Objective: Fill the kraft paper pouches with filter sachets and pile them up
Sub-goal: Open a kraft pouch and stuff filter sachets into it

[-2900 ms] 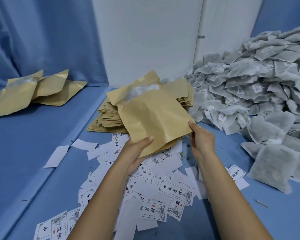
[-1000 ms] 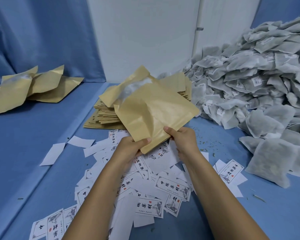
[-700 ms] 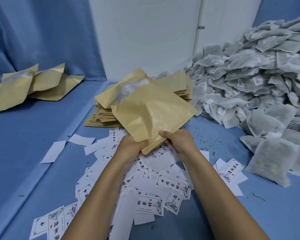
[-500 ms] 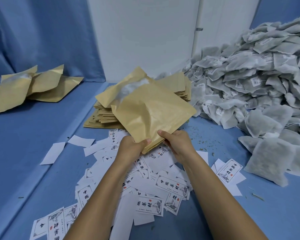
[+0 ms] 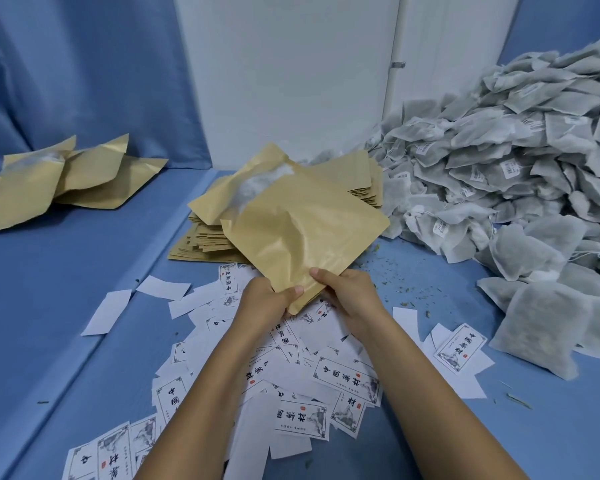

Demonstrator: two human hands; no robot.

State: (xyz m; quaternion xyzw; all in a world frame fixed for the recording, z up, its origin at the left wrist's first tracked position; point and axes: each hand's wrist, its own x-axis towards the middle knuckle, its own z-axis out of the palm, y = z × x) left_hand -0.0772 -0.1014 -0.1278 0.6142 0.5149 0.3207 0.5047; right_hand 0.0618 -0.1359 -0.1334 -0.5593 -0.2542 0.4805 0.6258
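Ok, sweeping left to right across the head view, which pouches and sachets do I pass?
Pile of filled pouches → kraft pouch pinched by the left hand and right hand → heap of filter sachets. The stack of empty pouches overlaps the held one, so it's skipped.

Soft even light, faint shadows, wide-angle bending at edges

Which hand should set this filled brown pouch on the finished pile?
Likely left. The left hand and right hand pinch the tan kraft paper pouch at its corner, but the pile of filled kraft pouches lies far left; the right would reach across.
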